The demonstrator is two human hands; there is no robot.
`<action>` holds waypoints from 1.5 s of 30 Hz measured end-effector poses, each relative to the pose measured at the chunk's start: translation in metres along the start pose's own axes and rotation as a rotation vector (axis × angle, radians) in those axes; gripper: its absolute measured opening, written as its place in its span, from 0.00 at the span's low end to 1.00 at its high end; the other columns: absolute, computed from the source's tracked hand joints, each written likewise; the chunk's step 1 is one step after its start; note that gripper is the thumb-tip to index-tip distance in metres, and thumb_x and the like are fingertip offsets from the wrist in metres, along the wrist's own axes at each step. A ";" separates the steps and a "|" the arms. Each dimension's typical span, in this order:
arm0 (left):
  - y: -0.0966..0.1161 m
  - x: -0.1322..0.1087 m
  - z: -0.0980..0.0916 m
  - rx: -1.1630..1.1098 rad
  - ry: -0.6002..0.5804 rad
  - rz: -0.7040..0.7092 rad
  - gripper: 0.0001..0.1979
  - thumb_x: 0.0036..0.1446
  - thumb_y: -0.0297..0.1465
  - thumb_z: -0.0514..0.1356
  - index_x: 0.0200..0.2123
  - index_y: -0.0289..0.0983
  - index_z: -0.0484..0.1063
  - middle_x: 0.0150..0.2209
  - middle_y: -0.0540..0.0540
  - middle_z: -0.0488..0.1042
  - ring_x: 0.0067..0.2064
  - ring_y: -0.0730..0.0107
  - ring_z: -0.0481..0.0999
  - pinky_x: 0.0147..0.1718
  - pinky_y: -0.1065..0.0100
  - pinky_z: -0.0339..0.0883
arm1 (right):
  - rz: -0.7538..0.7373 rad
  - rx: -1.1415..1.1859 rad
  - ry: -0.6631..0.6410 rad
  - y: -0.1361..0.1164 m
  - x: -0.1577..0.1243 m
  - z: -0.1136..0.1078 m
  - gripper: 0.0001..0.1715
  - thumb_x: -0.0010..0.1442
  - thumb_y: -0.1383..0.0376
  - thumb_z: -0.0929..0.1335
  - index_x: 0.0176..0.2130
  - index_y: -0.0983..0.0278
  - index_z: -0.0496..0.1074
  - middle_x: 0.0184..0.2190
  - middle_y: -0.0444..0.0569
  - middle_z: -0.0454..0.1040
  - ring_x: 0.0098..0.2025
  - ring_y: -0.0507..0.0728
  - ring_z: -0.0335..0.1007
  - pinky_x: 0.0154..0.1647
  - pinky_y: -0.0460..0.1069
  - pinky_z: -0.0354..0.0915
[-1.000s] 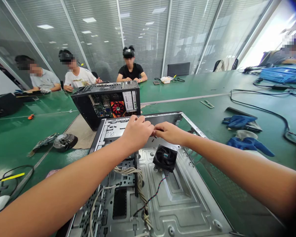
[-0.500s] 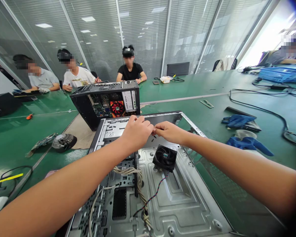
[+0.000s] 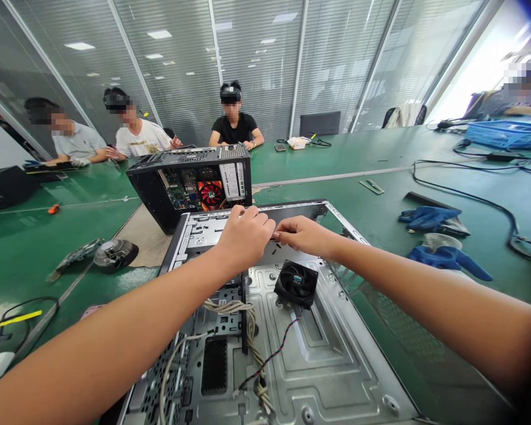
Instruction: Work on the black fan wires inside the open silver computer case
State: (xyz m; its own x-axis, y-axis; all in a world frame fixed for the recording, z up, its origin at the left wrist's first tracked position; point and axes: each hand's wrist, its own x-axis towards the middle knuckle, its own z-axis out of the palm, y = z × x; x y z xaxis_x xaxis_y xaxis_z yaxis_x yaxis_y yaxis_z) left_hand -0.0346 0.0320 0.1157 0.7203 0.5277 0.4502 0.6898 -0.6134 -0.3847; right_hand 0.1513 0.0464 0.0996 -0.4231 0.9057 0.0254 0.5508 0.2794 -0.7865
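My left hand is closed, its fingers curled over the far part of an opened computer case. Close beside it, my right hand pinches with thumb and forefinger; whatever lies between the fingertips is too small or hidden to make out. Both hands meet above the case's far wall. Below them, a black cooling fan rests tilted on the bare metal panel, its thin twisted cable trailing toward me. A bundle of beige cables runs through the middle of the case.
A second computer tower with a red fan stands behind on the left. A heatsink lies on the green table. Blue gloves and a black cable lie right, near a blue basket. Several people sit around.
My hands stay nearly in place, with only a slight shift of the right fingers away from the left. Across the table, a seated person's hand has moved a little.
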 end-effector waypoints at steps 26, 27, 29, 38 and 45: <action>-0.001 0.000 -0.004 0.075 0.099 -0.007 0.09 0.63 0.25 0.51 0.33 0.36 0.70 0.33 0.44 0.75 0.40 0.59 0.67 0.40 0.57 0.52 | 0.249 0.569 -0.011 -0.012 -0.005 -0.004 0.12 0.55 0.63 0.69 0.26 0.63 0.63 0.21 0.38 0.53 0.20 0.47 0.43 0.21 0.47 0.42; -0.001 0.000 -0.004 0.076 0.102 0.011 0.10 0.63 0.25 0.51 0.33 0.37 0.70 0.32 0.44 0.74 0.40 0.59 0.67 0.40 0.58 0.52 | 0.243 0.590 -0.018 -0.012 -0.006 -0.004 0.11 0.54 0.63 0.70 0.26 0.63 0.64 0.21 0.38 0.53 0.20 0.47 0.43 0.21 0.47 0.42; -0.002 0.000 -0.004 0.074 0.096 0.042 0.11 0.64 0.25 0.50 0.32 0.37 0.70 0.32 0.44 0.74 0.40 0.61 0.67 0.40 0.59 0.52 | 0.229 0.619 -0.039 -0.011 -0.006 -0.004 0.10 0.54 0.64 0.70 0.26 0.63 0.64 0.21 0.38 0.53 0.20 0.47 0.44 0.22 0.47 0.43; -0.004 0.001 -0.004 -0.037 -0.002 0.036 0.10 0.65 0.30 0.53 0.31 0.37 0.71 0.31 0.47 0.74 0.39 0.62 0.67 0.36 0.61 0.49 | 0.152 0.428 -0.058 -0.007 -0.007 -0.004 0.09 0.51 0.62 0.71 0.27 0.63 0.67 0.23 0.40 0.60 0.23 0.49 0.50 0.25 0.48 0.48; -0.003 0.003 -0.002 -0.120 -0.074 -0.049 0.09 0.63 0.33 0.56 0.32 0.38 0.71 0.31 0.48 0.74 0.39 0.62 0.68 0.35 0.62 0.49 | 0.075 0.248 0.030 -0.001 -0.003 -0.003 0.08 0.46 0.69 0.70 0.28 0.62 0.66 0.24 0.41 0.65 0.27 0.51 0.56 0.28 0.49 0.52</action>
State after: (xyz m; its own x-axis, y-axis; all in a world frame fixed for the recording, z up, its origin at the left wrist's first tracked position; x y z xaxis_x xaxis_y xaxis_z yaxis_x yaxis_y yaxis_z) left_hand -0.0347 0.0341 0.1202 0.6924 0.5979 0.4038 0.7138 -0.6494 -0.2623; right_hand 0.1540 0.0440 0.1021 -0.3637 0.9312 -0.0233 0.3851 0.1275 -0.9140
